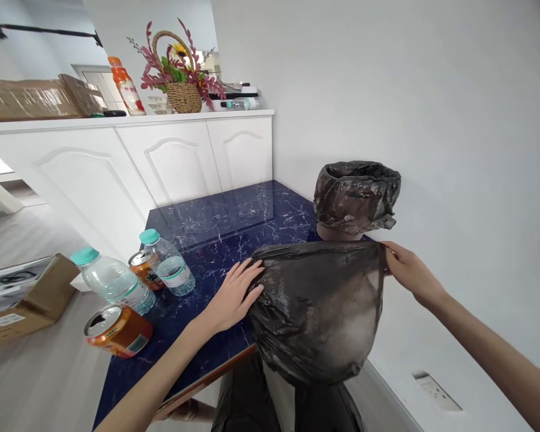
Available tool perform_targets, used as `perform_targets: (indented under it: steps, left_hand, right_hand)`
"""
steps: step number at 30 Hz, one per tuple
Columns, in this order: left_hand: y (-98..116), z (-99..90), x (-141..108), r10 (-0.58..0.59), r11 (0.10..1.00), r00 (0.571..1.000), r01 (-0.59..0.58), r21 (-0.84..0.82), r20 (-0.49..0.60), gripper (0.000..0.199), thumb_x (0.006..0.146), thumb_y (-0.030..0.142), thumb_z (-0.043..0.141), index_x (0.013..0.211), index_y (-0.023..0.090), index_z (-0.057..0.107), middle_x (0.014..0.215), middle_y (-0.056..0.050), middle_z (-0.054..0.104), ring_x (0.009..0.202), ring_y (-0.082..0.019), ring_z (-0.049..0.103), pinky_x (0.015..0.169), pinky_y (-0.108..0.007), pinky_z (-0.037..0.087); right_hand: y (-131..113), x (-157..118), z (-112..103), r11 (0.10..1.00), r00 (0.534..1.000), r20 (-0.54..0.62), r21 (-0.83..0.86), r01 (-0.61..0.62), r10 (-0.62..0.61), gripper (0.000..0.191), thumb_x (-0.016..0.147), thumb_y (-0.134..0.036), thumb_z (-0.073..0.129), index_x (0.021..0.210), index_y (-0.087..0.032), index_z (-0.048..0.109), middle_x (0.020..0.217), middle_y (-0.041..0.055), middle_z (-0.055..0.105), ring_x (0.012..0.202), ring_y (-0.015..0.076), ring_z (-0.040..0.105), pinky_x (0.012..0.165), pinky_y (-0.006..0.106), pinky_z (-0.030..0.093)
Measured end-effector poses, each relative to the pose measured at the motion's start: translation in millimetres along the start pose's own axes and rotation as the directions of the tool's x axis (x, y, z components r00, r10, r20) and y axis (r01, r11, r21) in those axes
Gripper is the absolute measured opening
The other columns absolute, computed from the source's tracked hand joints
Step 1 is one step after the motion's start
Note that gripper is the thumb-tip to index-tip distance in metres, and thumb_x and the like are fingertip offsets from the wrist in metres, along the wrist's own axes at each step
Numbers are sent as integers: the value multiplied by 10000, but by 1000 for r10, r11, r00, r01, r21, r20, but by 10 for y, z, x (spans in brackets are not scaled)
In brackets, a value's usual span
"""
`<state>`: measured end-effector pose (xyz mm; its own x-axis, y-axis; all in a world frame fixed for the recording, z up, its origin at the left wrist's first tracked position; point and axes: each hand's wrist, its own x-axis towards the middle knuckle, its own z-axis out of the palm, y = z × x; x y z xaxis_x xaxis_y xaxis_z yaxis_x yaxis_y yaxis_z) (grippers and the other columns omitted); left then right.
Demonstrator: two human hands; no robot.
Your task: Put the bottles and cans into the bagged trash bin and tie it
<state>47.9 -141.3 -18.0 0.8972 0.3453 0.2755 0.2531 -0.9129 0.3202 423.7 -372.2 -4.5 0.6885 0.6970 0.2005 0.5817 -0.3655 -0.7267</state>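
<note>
A thin black plastic bag [317,312] is stretched between my two hands, in front of the table's near right corner. My left hand [238,297] holds its left side, the fingers fairly straight and the thumb lower down on the film. With fingers closed, my right hand [407,270] pinches the upper right corner. The bag's top edge runs almost level and taut, while its lower part hangs loose and see-through. Just behind it stands a bin [339,234] with another black bag [357,195] folded over its rim; most of the bin is hidden.
Several drinks containers stand on the dark blue marbled table [216,225]: a plastic bottle [173,270], a larger bottle [117,285], an orange can [119,330] and another can [141,267]. A cardboard box [31,312] lies left. White cabinets [175,165] and a wall bound the table.
</note>
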Motion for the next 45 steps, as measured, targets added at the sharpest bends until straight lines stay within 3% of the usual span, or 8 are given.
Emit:
perform_targets:
  steps: [4, 7, 15, 23, 28, 33, 39, 45]
  left_hand:
    - [-72, 201, -51, 18, 993, 994, -30, 110, 108, 603, 1120, 529, 415, 1663, 267, 396, 1749, -69, 363, 1657, -311, 231, 1352, -620, 190]
    - [-113, 348, -96, -66, 980, 997, 56, 189, 44, 658, 1099, 578, 426, 1666, 246, 404, 1739, -98, 371, 1641, -368, 266, 1323, -668, 227]
    - [-342, 368, -115, -270, 822, 922, 371, 433, -277, 674, 1054, 517, 422, 1492, 50, 629, 1520, -249, 624, 1520, -515, 442, 1275, -703, 255]
    - [-368, 256, -378, -327, 816, 903, 419, 399, -281, 758, 1036, 539, 395, 1434, -57, 643, 1459, -331, 637, 1515, -540, 435, 1270, -695, 288]
    - [-258, 226, -650, -287, 804, 922, 380, 458, -261, 806, 1069, 585, 350, 1439, -79, 620, 1537, -347, 559, 1544, -519, 400, 1269, -683, 322]
    - [-37, 134, -882, -77, 893, 985, 136, 430, -151, 733, 1040, 622, 523, 1548, 95, 555, 1650, -207, 495, 1593, -432, 360, 1292, -671, 317]
    - [130, -28, -936, -58, 972, 987, 89, 215, -149, 509, 946, 482, 730, 1386, 229, 683, 1417, -123, 726, 1292, -371, 683, 1075, -578, 545]
    - [180, -42, -923, -227, 972, 951, 209, -104, -210, 191, 1007, 342, 620, 972, 260, 789, 1137, -68, 807, 1038, -281, 737, 900, -435, 574]
  right_hand:
    - [-261, -123, 103, 993, 985, -133, -46, 109, -114, 542, 975, -372, 558, 1471, -153, 560, 1452, 227, 633, 1291, 373, 673, 980, 479, 608]
    - [-574, -624, 263, 875, 858, -200, -222, 431, -474, 585, 1008, -355, 597, 1566, -229, 475, 1591, 195, 499, 1496, 396, 489, 1173, 582, 491]
    - [-896, -1671, 875, 474, 524, 304, -226, 851, -796, 683, 885, -137, 595, 1563, -183, 521, 1567, 190, 580, 1469, 376, 534, 1081, 554, 582]
    - [-614, -1421, 1180, 569, 630, 193, -292, 769, -752, 581, 933, -31, 531, 1485, -208, 578, 1395, 115, 694, 1352, 300, 608, 1192, 567, 456]
    - [-548, -1007, 803, 589, 611, -16, -285, 756, -792, 245, 969, -43, 551, 953, -252, 677, 849, 18, 728, 885, 235, 660, 971, 496, 511]
    - [-561, -769, 319, 775, 745, -218, -238, 586, -630, 222, 945, -107, 517, 868, -275, 641, 839, 32, 732, 907, 271, 679, 852, 452, 521]
    - [-985, -562, 32, 935, 870, -344, -90, 343, -352, 202, 850, -166, 492, 820, -263, 666, 811, 39, 726, 663, 214, 643, 500, 324, 430]
    - [-1711, 21, 334, 876, 836, -266, -90, 474, -480, 276, 930, -184, 501, 1142, -198, 679, 1162, 116, 750, 1116, 293, 720, 995, 491, 579]
